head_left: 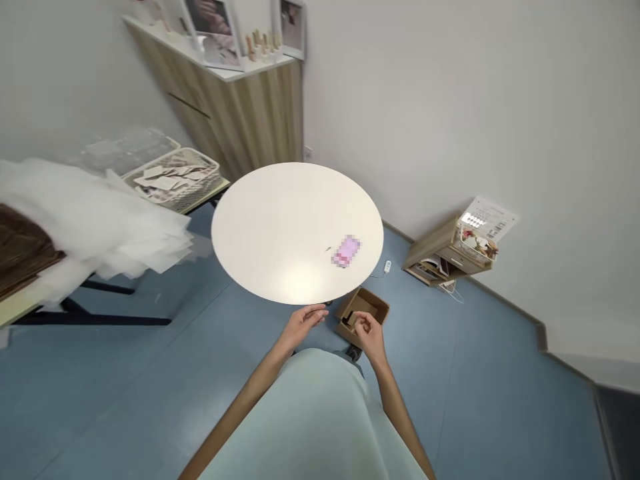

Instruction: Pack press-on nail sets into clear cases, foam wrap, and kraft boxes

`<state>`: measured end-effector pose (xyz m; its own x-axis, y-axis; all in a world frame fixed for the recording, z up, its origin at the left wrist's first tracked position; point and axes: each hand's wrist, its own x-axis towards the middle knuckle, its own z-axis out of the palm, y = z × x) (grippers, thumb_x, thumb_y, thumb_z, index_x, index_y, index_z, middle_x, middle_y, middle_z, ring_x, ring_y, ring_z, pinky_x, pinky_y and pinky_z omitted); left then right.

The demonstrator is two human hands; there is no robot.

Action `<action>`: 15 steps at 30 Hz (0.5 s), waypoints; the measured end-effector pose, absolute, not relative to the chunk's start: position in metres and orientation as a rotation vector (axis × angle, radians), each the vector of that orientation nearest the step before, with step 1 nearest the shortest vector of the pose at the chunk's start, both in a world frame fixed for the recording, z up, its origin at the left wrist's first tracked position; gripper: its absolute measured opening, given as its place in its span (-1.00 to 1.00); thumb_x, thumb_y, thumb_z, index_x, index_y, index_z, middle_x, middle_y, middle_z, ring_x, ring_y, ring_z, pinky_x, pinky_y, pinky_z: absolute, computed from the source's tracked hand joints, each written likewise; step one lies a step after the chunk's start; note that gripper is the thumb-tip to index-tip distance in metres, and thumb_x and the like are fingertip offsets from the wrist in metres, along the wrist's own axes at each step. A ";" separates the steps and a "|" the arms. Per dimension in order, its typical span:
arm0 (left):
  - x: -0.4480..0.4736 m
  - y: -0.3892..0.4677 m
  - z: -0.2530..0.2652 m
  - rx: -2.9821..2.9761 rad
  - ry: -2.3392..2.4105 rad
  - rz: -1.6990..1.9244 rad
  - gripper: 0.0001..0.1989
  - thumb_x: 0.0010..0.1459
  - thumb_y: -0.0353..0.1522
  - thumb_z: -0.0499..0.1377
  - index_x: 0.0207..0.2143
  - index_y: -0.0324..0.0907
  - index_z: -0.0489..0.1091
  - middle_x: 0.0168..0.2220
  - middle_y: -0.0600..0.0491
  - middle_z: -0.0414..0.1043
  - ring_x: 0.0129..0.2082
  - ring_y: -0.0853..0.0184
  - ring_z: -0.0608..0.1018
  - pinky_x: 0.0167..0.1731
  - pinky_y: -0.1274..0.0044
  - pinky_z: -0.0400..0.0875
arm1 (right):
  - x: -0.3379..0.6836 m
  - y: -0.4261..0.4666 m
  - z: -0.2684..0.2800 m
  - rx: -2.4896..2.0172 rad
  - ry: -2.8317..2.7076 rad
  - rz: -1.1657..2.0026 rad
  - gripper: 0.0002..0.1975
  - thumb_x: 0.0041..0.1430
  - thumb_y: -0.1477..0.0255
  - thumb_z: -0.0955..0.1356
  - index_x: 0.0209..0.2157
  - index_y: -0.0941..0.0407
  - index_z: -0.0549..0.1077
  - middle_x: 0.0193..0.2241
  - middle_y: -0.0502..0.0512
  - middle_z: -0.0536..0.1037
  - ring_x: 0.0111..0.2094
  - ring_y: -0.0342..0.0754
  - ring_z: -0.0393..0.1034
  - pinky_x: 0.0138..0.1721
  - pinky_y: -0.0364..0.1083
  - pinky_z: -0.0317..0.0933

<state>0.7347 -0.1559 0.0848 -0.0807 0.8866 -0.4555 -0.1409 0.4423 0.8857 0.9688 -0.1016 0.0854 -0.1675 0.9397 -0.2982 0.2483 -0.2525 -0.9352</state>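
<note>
My left hand (304, 325) is held just off the near edge of a round white table (280, 213). Its fingers stretch out to the right, and no object shows in them. Over an open cardboard box (379, 308) on the floor hovers my right hand (370, 337). That hand is loosely bent, thumb and fingers apart, with nothing visible between them. On the tabletop, toward the right, lies a flat pink-purple item (347, 251) blurred by pixelation. Beside it is a tiny dark object (329, 249), too small to name.
To the left, a table bears white foam sheets (105, 213) and a white basket (213, 167) of small cards. Behind stands a wooden counter (265, 113) with picture frames and small bottles. At right are a small wooden cabinet (445, 257) and a white power strip (387, 267).
</note>
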 end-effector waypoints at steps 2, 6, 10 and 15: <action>0.701 -0.175 0.083 0.688 1.402 1.036 -0.32 0.16 0.14 0.30 0.11 -0.14 0.57 0.10 -0.14 0.67 0.08 0.07 0.69 0.18 0.28 0.56 | 0.935 -0.111 0.090 -1.459 -1.455 1.476 -0.68 0.15 0.24 0.39 -0.11 0.09 0.60 -0.50 -0.05 0.48 -0.45 -0.03 0.48 -0.28 -0.04 0.43; 0.642 -0.207 0.081 0.616 1.453 1.145 -0.35 0.15 0.14 0.31 0.08 -0.14 0.58 0.08 -0.14 0.68 0.06 0.06 0.70 0.18 0.26 0.56 | 0.869 -0.122 0.106 -1.394 -1.611 1.558 -0.71 0.18 0.27 0.39 -0.11 0.07 0.61 -0.47 -0.05 0.46 -0.43 -0.04 0.47 -0.26 -0.04 0.45; 0.596 -0.232 0.087 0.507 1.515 1.256 -0.36 0.22 0.11 0.26 0.13 -0.15 0.54 0.11 -0.15 0.66 0.07 0.08 0.69 0.18 0.28 0.54 | 0.804 -0.121 0.123 -1.335 -1.796 1.633 -0.70 0.18 0.26 0.38 -0.11 0.07 0.61 -0.45 -0.03 0.47 -0.41 -0.02 0.50 -0.26 -0.05 0.46; 0.542 -0.262 0.096 0.349 1.611 1.383 -0.36 0.28 0.09 0.21 0.18 -0.16 0.51 0.15 -0.15 0.63 0.11 0.10 0.67 0.18 0.30 0.53 | 0.717 -0.110 0.125 -1.249 -1.987 1.701 -0.67 0.19 0.24 0.37 -0.06 0.03 0.61 -0.40 -0.01 0.50 -0.35 0.01 0.53 -0.24 -0.03 0.47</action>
<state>0.5424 -0.2622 0.0963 -0.5077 0.7256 -0.4644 -0.3491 0.3196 0.8809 0.7172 -0.1102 0.1248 -0.6043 0.7237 -0.3333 0.4410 -0.0447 -0.8964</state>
